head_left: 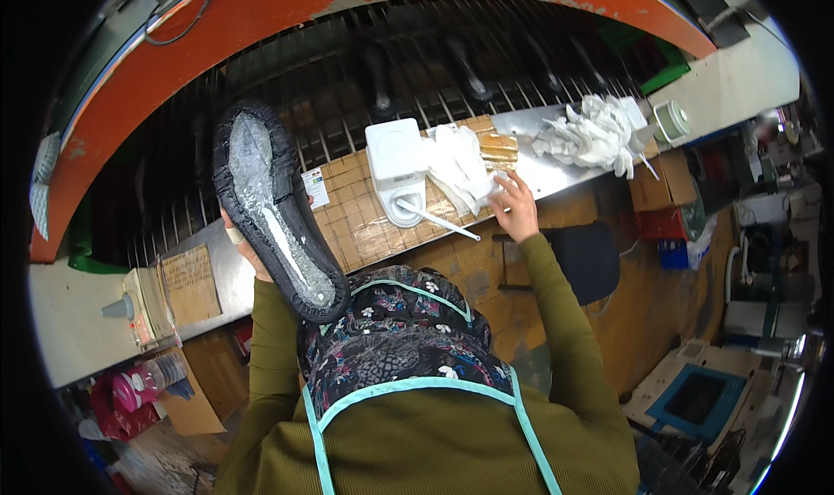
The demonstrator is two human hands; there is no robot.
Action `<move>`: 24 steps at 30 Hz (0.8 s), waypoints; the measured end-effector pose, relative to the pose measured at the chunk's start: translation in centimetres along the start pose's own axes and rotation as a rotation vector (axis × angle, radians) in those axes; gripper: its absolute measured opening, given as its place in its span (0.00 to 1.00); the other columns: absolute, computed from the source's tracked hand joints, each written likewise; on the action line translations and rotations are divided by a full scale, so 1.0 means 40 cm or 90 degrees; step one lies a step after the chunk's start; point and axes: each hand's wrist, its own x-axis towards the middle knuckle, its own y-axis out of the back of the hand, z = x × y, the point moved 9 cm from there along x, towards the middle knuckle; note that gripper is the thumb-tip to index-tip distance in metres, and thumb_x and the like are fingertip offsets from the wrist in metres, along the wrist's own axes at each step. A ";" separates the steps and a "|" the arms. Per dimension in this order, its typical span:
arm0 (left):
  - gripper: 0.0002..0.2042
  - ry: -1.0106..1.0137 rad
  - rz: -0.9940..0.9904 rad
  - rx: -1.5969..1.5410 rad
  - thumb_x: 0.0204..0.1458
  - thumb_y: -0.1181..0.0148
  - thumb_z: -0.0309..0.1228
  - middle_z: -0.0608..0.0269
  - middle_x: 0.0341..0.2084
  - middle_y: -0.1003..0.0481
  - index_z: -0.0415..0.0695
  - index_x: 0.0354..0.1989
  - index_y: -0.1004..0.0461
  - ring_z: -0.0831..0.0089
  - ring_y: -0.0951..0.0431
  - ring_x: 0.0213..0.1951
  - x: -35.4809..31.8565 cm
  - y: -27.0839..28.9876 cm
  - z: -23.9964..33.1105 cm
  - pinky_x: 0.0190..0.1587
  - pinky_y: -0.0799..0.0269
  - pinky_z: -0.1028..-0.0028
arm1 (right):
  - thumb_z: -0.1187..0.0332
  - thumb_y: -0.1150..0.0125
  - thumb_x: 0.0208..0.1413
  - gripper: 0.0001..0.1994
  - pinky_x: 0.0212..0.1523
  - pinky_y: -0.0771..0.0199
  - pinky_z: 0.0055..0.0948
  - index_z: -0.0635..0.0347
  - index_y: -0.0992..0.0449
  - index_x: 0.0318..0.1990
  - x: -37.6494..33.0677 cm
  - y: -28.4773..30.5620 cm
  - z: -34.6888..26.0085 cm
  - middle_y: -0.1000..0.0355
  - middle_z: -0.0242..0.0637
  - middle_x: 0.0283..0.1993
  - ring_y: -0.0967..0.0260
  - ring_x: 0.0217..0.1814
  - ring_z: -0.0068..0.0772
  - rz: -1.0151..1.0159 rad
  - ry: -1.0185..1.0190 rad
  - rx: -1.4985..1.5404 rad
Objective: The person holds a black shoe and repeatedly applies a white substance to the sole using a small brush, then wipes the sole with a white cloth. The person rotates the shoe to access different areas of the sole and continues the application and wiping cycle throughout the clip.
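Observation:
My left hand (248,249) is closed round a black shoe upper (306,226), held sole side up and tilted above the bench's left part. Its underside shows a grey, rough insole with a pale strip along the heel half. The shoe hides most of those fingers; a light band wraps one of them. My right hand (519,207) reaches to the bench, fingertips pinched on the end of a crumpled white cloth (460,167). Left of the cloth stands a white plastic container (396,152); a white-handled brush (439,223) rests in its round opening.
A brown gridded board (347,226) covers part of the metal bench. White crumpled cloths (591,135) are heaped at the right. Beyond, several dark shoes lie on a rack of metal rods (334,139) beneath an orange machine frame (287,13). A dark stool (584,260) stands past the front edge.

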 end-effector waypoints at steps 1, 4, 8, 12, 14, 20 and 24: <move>0.43 0.012 -0.028 0.004 0.53 0.63 0.68 0.44 0.57 0.36 0.44 0.67 0.47 0.48 0.28 0.51 0.008 -0.015 -0.009 0.54 0.29 0.52 | 0.74 0.33 0.43 0.05 0.54 0.33 0.38 0.56 0.20 0.30 0.031 0.012 -0.012 0.26 0.35 0.50 0.36 0.57 0.46 0.073 0.014 0.003; 0.44 0.047 -0.118 -0.138 0.52 0.61 0.68 0.42 0.56 0.35 0.42 0.66 0.46 0.48 0.27 0.50 0.026 -0.064 -0.062 0.54 0.29 0.51 | 0.74 0.33 0.46 0.05 0.49 0.32 0.34 0.58 0.21 0.32 0.120 0.031 0.004 0.24 0.35 0.40 0.32 0.46 0.39 0.211 -0.063 0.128; 0.40 0.233 -0.179 -0.203 0.54 0.55 0.59 0.40 0.52 0.32 0.35 0.63 0.44 0.54 0.24 0.43 0.036 -0.118 -0.155 0.47 0.24 0.60 | 0.76 0.35 0.48 0.05 0.40 0.32 0.29 0.60 0.21 0.34 0.166 0.074 -0.008 0.26 0.34 0.36 0.31 0.38 0.33 0.345 -0.073 0.104; 0.26 0.154 -0.261 0.118 0.60 0.48 0.36 0.44 0.57 0.34 0.38 0.64 0.43 0.79 0.29 0.32 0.041 -0.232 -0.205 0.50 0.29 0.73 | 0.78 0.38 0.50 0.05 0.26 0.32 0.24 0.60 0.24 0.35 0.136 0.030 0.019 0.28 0.36 0.32 0.32 0.27 0.27 0.304 -0.187 0.212; 0.26 0.128 -0.337 0.219 0.60 0.49 0.32 0.40 0.62 0.40 0.43 0.67 0.44 0.86 0.37 0.26 0.059 -0.291 -0.244 0.50 0.32 0.77 | 0.78 0.40 0.51 0.03 0.28 0.28 0.26 0.62 0.26 0.34 0.129 -0.009 0.027 0.26 0.38 0.36 0.29 0.30 0.31 0.251 -0.176 0.237; 0.29 0.361 -0.377 -0.008 0.60 0.50 0.30 0.32 0.64 0.46 0.50 0.69 0.49 0.88 0.33 0.27 0.101 -0.396 -0.352 0.49 0.32 0.77 | 0.78 0.41 0.51 0.04 0.32 0.25 0.30 0.63 0.25 0.34 0.131 -0.089 0.063 0.24 0.41 0.40 0.26 0.36 0.38 0.197 -0.205 0.344; 0.28 0.405 -0.382 0.143 0.59 0.50 0.24 0.44 0.59 0.35 0.48 0.68 0.47 0.85 0.30 0.34 0.123 -0.389 -0.447 0.50 0.32 0.81 | 0.78 0.39 0.47 0.06 0.46 0.29 0.37 0.58 0.24 0.34 0.138 -0.058 0.023 0.23 0.37 0.41 0.29 0.45 0.41 0.208 -0.121 0.220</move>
